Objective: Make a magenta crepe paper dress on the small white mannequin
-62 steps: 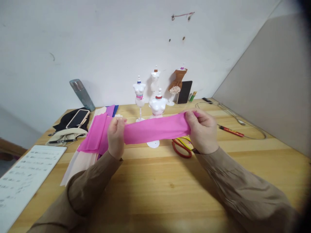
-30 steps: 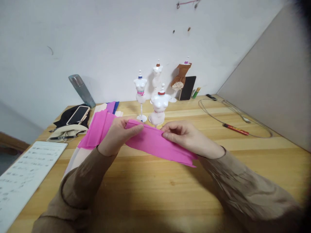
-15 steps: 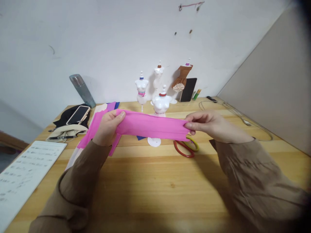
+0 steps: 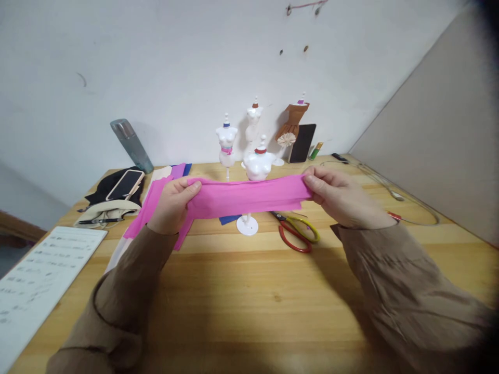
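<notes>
Pink paper strip [image 4: 249, 196] stretched taut above wooden table [image 4: 249, 291], btwn both hands. Left hand [image 4: 171, 205] pinches 9 o'clock end, right hand [image 4: 343, 200] pinches 3 o'clock end. Scissors [image 4: 296, 231] at strip's 5 o'clock; white mini mannequin [image 4: 257, 166] behind.

Light-wood plank surface [image 4: 249, 291], grain visible, one small knot [image 4: 276, 298]. Behind the surface: white wall [image 4: 156, 67], scuffed, with a dark curved mark [image 4: 81, 79] up left, two small dark spots [image 4: 305, 49] higher up and a pink cord [image 4: 306, 5] at the top edge. Right of the surface: plain grey panel [image 4: 440, 130] meeting the white wall in a corner. Low, left of the surface: brown strip [image 4: 15, 228], can't tell what. Light soft and diffuse.
</notes>
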